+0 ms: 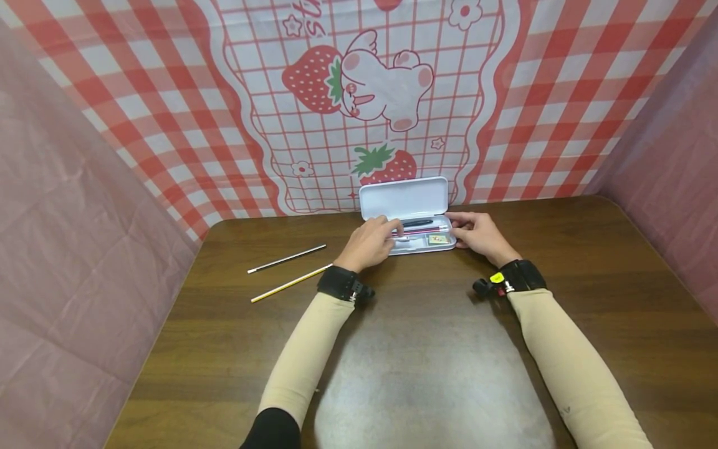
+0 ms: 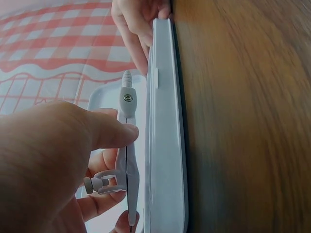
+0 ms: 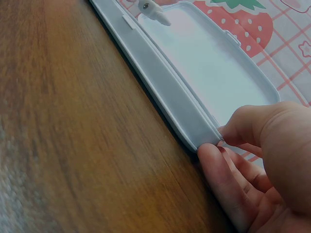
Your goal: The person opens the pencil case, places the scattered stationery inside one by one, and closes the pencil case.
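A white pencil case (image 1: 422, 250) stands with its lid (image 1: 404, 198) raised at the back of the table. My left hand (image 1: 367, 242) is over its left part and pinches a pale drawing compass (image 2: 128, 104) between thumb and fingers, its legs together. A small adjusting screw (image 2: 96, 184) sticks out from the compass's side. My right hand (image 1: 475, 236) grips the right end of the case, thumb at the upper rim and fingers along the end wall. Inside the case lie a dark pen (image 1: 417, 222), a red pencil (image 1: 421, 231) and a small patterned item (image 1: 438, 239).
Left of the case, a black-and-white pencil (image 1: 287, 259) and a yellow pencil (image 1: 288, 284) lie on the brown wooden table (image 1: 415, 349). A red-and-white checked cloth (image 1: 381, 93) hangs right behind the case. Pink curtains (image 1: 62, 237) flank the table.
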The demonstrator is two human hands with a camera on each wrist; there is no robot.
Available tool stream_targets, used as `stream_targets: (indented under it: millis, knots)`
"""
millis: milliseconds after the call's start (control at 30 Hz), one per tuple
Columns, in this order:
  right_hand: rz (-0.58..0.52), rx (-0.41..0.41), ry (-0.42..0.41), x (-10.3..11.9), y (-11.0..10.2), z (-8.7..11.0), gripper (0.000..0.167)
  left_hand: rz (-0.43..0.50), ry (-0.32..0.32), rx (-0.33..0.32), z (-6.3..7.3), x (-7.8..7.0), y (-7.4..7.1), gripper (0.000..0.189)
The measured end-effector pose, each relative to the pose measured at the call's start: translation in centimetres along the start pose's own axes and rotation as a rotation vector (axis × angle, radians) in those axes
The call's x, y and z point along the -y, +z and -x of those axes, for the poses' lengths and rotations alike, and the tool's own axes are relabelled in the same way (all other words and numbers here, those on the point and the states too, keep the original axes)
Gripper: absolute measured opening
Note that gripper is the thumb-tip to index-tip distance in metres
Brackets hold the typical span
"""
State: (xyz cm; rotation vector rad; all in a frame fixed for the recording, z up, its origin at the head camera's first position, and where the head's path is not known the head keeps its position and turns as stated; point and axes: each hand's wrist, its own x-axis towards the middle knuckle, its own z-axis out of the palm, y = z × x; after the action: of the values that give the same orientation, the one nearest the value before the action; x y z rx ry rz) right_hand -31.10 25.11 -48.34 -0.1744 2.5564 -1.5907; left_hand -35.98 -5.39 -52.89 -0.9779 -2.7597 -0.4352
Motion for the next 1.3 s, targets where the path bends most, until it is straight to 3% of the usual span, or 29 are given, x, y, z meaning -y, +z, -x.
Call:
stream_targets:
  millis: [233, 533, 933, 1300]
  knots:
    - [-0.002, 0.000, 0.002, -0.1, 0.0, 0.0, 0.051, 0.031, 0.033, -0.005, -0.6, -0.5, 0.8, 0.031]
    - [-0.020, 0.005, 0.002, 0.0, 0.1, 0.0, 0.050, 0.033, 0.041, 0.005, -0.3, -1.1, 0.4, 0.029]
    - [-0.024, 0.002, -0.006, 0.0, 0.2, 0.1, 0.051, 0.116, 0.034, 0.052, 0.1, -1.5, -0.2, 0.028]
    - [0.013, 0.013, 0.014, 0.1, 0.0, 0.0, 0.052, 0.099, 0.015, 0.132, 0.1, -2.5, -1.3, 0.036]
